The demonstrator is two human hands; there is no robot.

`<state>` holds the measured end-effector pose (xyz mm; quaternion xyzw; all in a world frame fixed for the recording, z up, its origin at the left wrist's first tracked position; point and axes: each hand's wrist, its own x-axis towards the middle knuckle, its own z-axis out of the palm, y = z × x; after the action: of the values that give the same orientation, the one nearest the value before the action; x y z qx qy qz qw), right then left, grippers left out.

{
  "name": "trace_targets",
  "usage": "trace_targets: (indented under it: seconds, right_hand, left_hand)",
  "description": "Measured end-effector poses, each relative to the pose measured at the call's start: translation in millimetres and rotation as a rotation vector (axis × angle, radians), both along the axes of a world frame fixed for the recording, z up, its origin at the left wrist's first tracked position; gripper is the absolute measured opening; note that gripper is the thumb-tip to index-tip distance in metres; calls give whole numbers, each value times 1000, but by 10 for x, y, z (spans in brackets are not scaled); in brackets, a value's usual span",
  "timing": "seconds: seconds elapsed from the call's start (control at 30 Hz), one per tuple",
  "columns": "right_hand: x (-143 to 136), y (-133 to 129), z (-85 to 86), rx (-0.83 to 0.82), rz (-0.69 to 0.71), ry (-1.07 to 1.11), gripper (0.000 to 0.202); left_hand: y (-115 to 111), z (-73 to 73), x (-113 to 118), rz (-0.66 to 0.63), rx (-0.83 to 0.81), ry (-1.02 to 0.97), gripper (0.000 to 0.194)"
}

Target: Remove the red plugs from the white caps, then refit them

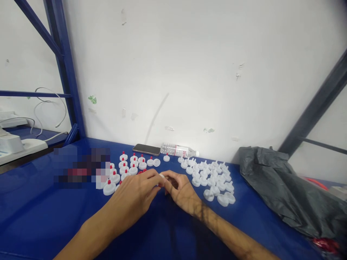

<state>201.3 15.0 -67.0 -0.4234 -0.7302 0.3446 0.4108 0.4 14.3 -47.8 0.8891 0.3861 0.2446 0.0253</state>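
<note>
My left hand and my right hand meet fingertip to fingertip above the blue table. A sliver of a white spout cap shows at the fingertips of my right hand, which is closed on it. Pinched closed against it, my left hand hides whatever lies between its own fingers. Beyond the left hand stand several white spout caps with red tips. Some small red tips lie just behind its knuckles, partly covered. To the right of my right hand is a cluster of white spout caps without red tips.
A phone and a clear plastic bottle lie along the wall at the back of the blue table. A dark grey plastic bag covers the right side. Blue metal frame posts rise at the left.
</note>
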Motion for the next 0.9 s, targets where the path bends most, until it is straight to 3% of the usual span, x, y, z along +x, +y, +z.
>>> trace_targets:
  seconds: [0.1,0.17,0.3,0.5,0.9]
  right_hand:
    - [16,-35,48,-14,63,33,36]
    - [12,-42,47,-11,80,33,48]
    - [-19,-41,22,12,66,-34,62]
    - [-33,-64,47,4,13,-104,48]
    - [-5,-58,12,-52,-18,-114,49]
  left_hand:
    - [-14,67,15,94,-69,-94,24]
    - [-8,75,7,138,-129,-137,35]
    - [18,-37,-43,116,-180,-126,62]
    - [-27,-205,-94,116,-84,-102,57]
    - [-75,-227,-128,78,-102,-148,51]
